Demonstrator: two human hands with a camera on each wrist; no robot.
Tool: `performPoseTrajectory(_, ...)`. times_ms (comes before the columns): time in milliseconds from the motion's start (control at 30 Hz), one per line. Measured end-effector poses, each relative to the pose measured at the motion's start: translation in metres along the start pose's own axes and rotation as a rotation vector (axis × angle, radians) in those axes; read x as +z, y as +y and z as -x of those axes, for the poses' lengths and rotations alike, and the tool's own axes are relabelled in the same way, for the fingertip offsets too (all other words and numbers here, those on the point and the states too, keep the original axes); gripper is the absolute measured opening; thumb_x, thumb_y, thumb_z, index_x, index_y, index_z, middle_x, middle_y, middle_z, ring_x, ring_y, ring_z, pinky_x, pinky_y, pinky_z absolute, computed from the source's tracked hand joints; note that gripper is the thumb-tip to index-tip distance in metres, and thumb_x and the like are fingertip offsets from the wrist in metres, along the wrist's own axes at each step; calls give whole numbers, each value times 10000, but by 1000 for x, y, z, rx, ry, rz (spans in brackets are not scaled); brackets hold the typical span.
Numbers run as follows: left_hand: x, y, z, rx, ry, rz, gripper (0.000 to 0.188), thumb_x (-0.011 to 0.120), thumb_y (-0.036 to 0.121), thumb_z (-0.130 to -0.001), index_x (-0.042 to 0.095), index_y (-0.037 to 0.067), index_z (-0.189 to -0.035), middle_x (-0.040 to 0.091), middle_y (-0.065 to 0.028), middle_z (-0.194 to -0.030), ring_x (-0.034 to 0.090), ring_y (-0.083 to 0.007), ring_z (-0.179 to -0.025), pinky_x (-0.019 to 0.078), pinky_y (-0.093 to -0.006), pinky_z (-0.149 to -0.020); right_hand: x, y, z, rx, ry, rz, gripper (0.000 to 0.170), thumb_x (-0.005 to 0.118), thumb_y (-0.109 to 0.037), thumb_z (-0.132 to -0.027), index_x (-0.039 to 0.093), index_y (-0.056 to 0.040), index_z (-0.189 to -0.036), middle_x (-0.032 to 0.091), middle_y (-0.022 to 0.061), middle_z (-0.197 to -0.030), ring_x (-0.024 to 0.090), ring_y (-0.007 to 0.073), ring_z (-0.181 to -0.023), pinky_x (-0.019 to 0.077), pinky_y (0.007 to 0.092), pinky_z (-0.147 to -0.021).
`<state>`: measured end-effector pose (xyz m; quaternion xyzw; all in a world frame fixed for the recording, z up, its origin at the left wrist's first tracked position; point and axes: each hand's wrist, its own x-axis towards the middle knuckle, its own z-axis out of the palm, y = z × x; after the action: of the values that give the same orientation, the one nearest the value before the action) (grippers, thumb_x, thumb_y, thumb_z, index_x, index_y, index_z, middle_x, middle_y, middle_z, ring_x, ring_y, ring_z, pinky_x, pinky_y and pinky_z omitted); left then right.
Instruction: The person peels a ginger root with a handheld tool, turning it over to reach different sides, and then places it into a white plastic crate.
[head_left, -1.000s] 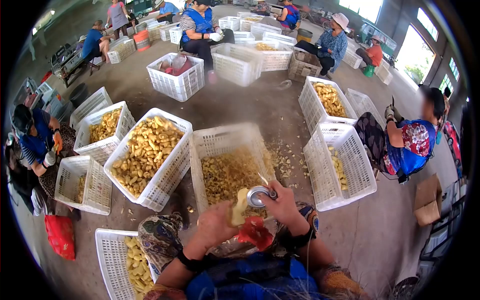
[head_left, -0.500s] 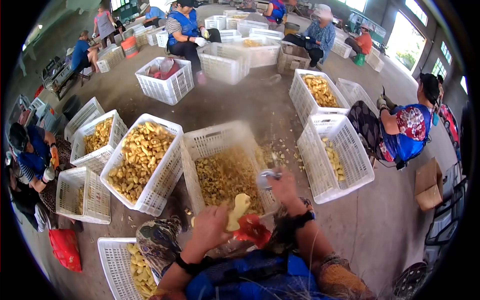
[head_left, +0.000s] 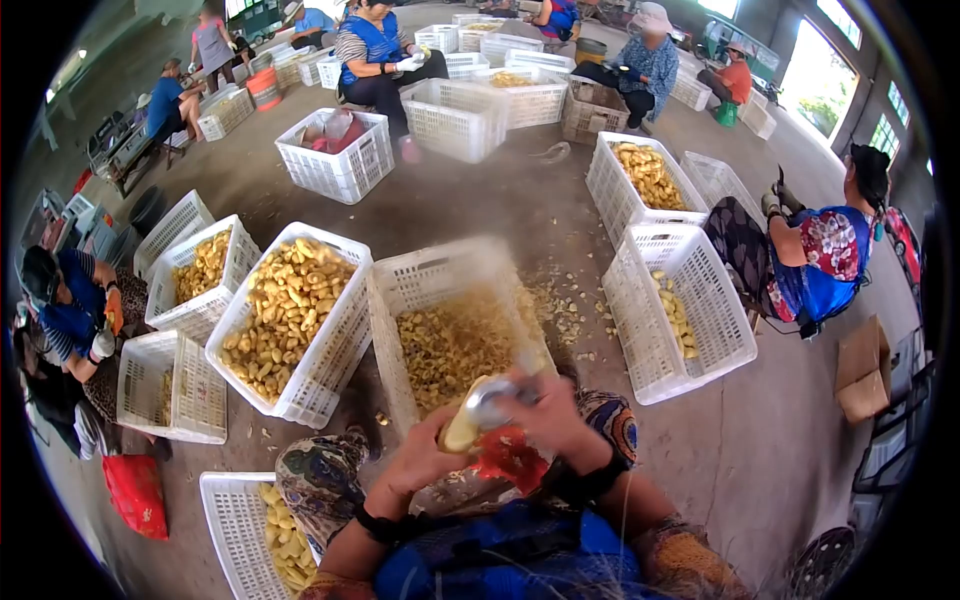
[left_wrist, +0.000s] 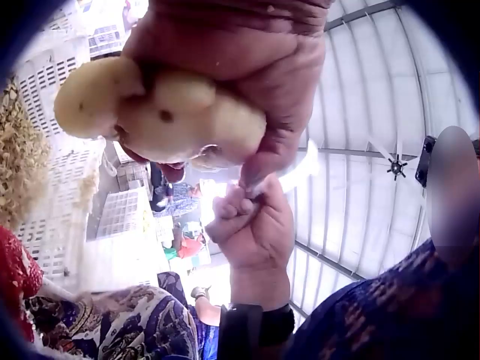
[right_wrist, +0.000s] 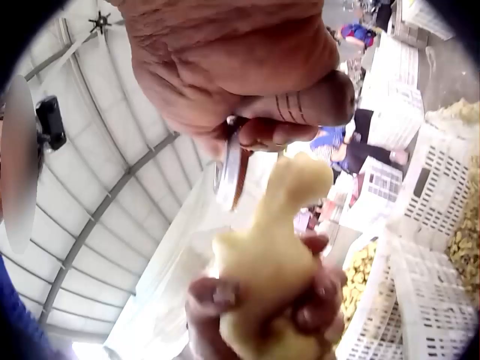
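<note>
The left hand (head_left: 425,458) grips a pale, peeled-looking ginger root (head_left: 462,428) over the near end of a crate of peelings (head_left: 455,345). In the left wrist view the root (left_wrist: 165,112) lies across the palm under the left hand (left_wrist: 232,52). The right hand (head_left: 552,412) holds a round metal tool (head_left: 490,400) against or very near the root, slightly blurred. In the right wrist view the fingers of the right hand (right_wrist: 240,67) curl round the tool (right_wrist: 233,169), whose rim stands beside the root (right_wrist: 270,255). A red cloth-like thing (head_left: 510,458) lies below the hands.
A crate heaped with ginger (head_left: 290,315) stands left of the peelings, and another crate (head_left: 690,330) with some pale pieces at right. A crate of pale roots (head_left: 235,530) is beside the left knee. Several people sit among crates; scraps lie on the floor.
The right hand moved away from the root to the right, then came back to it with the metal tool. The left hand keeps its grip, and the root has tilted. The head view shifted slightly.
</note>
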<state>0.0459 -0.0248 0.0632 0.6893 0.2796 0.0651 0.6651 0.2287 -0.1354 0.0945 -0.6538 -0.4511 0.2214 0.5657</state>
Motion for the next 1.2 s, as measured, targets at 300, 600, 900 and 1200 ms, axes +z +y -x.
performPoseTrajectory(300, -3, -9, -5, 22, -22, 265, 562, 676, 38, -642, 521, -2, -1181, 620, -41, -908, 579, -121, -818, 469, -246, -725, 5, 20, 10, 67, 42, 86, 183, 642, -73, -834, 611, 4, -998, 674, 120, -884, 661, 160, -781, 527, 283, -677)
performPoseTrajectory(600, 10, 25, 6, 231, 254, -283, 522, 723, 91, -657, 522, 15, -1133, 628, -90, -907, 609, -160, -819, 496, -305, -757, -7, 25, 4, -272, 23, 900, 139, 593, -141, -773, 550, -64, -880, 619, 62, -741, 629, 249, -665, 477, 367, -567)
performPoseTrajectory(900, 13, 18, 5, 231, 308, -405, 496, 725, 89, -647, 544, 13, -1102, 628, -112, -906, 616, -185, -827, 491, -302, -777, 10, 49, -3, -197, -8, 870, 178, 568, -119, -770, 526, -78, -938, 606, 104, -740, 616, 303, -673, 467, 427, -580)
performPoseTrajectory(1200, -13, 0, 10, 393, 305, -556, 529, 769, 143, -576, 576, 64, -1062, 597, -146, -963, 595, -347, -874, 492, -385, -756, -5, 43, -18, 215, 73, 529, 269, 640, -235, -816, 571, -68, -1014, 650, 182, -856, 644, 344, -815, 495, 422, -701)
